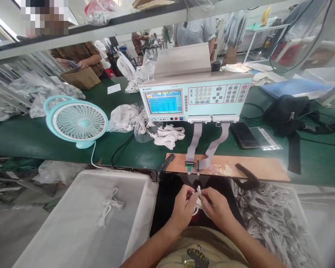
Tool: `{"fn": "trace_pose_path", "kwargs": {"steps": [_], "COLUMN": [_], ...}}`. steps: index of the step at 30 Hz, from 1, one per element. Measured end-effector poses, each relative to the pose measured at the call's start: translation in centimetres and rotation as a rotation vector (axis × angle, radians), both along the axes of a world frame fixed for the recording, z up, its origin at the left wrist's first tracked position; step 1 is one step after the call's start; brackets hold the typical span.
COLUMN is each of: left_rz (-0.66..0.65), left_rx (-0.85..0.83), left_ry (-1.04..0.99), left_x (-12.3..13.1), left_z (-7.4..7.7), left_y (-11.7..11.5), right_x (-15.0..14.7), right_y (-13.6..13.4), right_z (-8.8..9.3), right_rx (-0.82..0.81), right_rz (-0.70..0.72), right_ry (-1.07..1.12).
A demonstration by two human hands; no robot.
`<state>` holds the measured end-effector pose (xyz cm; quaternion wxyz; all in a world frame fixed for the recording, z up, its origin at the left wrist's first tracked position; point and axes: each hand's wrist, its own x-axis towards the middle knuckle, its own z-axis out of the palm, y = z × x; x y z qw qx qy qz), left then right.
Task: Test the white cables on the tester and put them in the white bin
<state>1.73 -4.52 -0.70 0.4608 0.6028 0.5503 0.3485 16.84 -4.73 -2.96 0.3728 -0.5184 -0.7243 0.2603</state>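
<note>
My left hand (182, 206) and my right hand (216, 207) meet over my lap and together pinch a coiled white cable (198, 198), its connector end sticking up between the fingertips. Just beyond them lies a brown board (254, 166) carrying a small green connector fixture (191, 169). Two grey ribbon cables (195, 137) run from it up to a pale blue tester (195, 97) with a lit screen.
A white bin (80, 238) at my left holds one bundled cable (109, 205). At my right a bin (270, 219) is full of white cables. On the green bench stand a teal fan (78, 121), cable bundles (169, 136), a phone (244, 134) and a black bag (292, 111). People stand behind.
</note>
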Motion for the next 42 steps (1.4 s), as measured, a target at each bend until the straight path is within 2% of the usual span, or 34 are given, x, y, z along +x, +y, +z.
{"fn": "trace_pose_path", "kwargs": {"steps": [2, 4, 8, 10, 11, 15, 17, 20, 25, 30, 32, 36, 38, 42], "left_rz": [0.054, 0.061, -0.148, -0.198, -0.17, 0.113, 0.197, 0.237, 0.215, 0.154, 0.153, 0.172, 0.138, 0.046], "left_rx": [-0.124, -0.25, -0.521, -0.6, -0.617, -0.559, -0.506, -0.486, -0.567, -0.326, -0.301, -0.373, -0.425, -0.491], "left_ry": [-0.109, -0.226, -0.383, -0.396, -0.41, -0.459, -0.42, -0.387, -0.483, -0.37, -0.334, -0.435, -0.459, -0.347], "left_x": [-0.2, -0.7, -2.0, -2.3, -2.3, -1.3, -0.8, -0.8, -1.5, -1.5, -1.4, -1.5, -1.6, -1.8], "left_z": [0.0, 0.3, 1.3, 1.4, 1.3, -0.1, -0.8, -1.2, -1.3, -1.3, -1.2, -0.8, -0.7, -0.3], "left_y": [0.8, 1.8, 3.1, 3.3, 3.4, 3.4, 3.4, 3.6, 3.9, 4.1, 4.3, 4.5, 4.6, 4.8], "right_x": [0.1, 0.4, 1.0, 1.0, 0.8, -0.5, -1.2, -1.8, -2.1, -1.9, -1.8, -1.9, -2.0, -2.2], "right_y": [0.5, 0.9, 1.6, 1.8, 1.9, 2.2, 2.4, 2.8, 3.4, 3.5, 3.5, 3.5, 3.5, 3.5], "right_z": [0.0, 0.5, 1.7, 1.6, 1.2, -0.9, -1.8, -2.3, -1.9, -1.9, -1.9, -1.8, -1.8, -1.7], "right_rx": [0.059, 0.04, -0.084, -0.167, -0.209, -0.345, -0.387, -0.379, -0.386, -0.381, -0.384, -0.402, -0.41, -0.425], "right_rz": [-0.011, 0.043, 0.302, 0.3, 0.242, -0.07, -0.137, -0.164, -0.173, -0.16, -0.158, -0.156, -0.152, -0.147], "right_ry": [-0.032, 0.003, 0.103, 0.173, 0.224, 0.443, 0.507, 0.524, 0.554, 0.536, 0.536, 0.56, 0.579, 0.609]}}
